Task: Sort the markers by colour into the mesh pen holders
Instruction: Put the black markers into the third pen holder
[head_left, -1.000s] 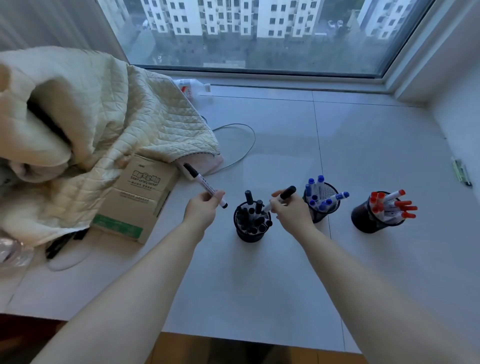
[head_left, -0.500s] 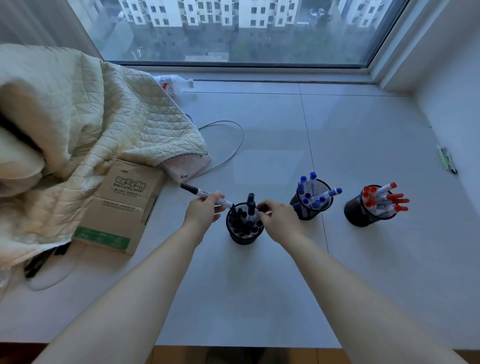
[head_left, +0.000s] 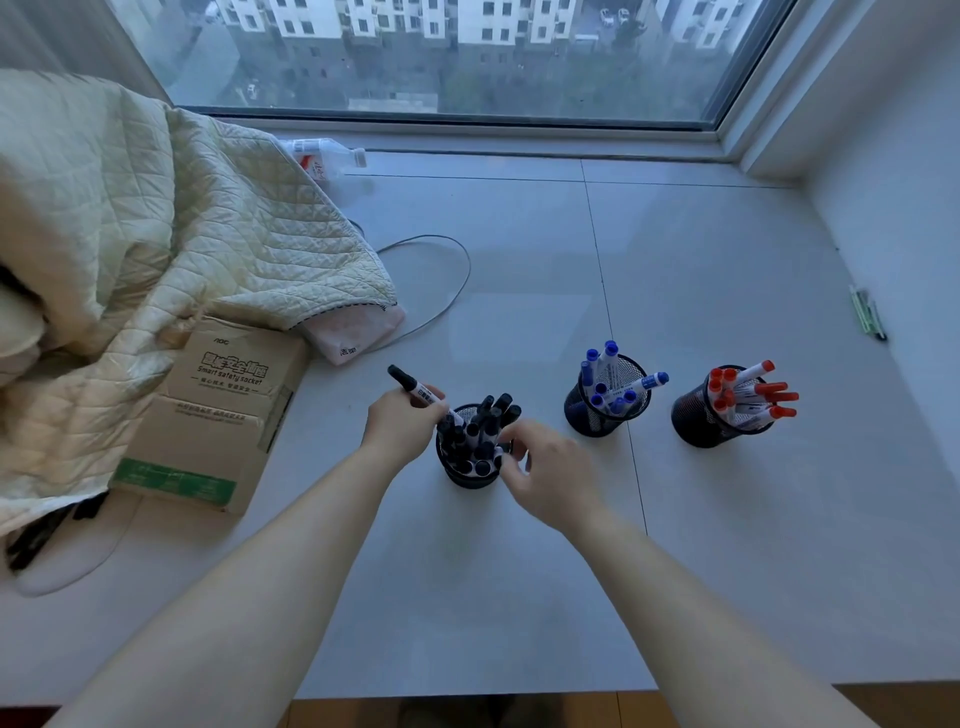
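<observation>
Three black mesh holders stand in a row on the pale sill. The left holder is packed with several black-capped markers, the middle holder has blue ones, and the right holder has red ones. My left hand grips a black marker, its cap pointing up-left and its lower end at the left holder's rim. My right hand rests at that holder's right rim, fingers curled among the marker tops; whether it holds one is hidden.
A cardboard box lies left of the holders, partly under a quilted cream blanket. A grey cable loops behind. A plastic bottle lies by the window. Green pens sit at the right wall.
My right hand put its black marker into the left holder and now stays at the rim. My left hand's marker has tilted flatter, its lower end now at the holder's rim.
</observation>
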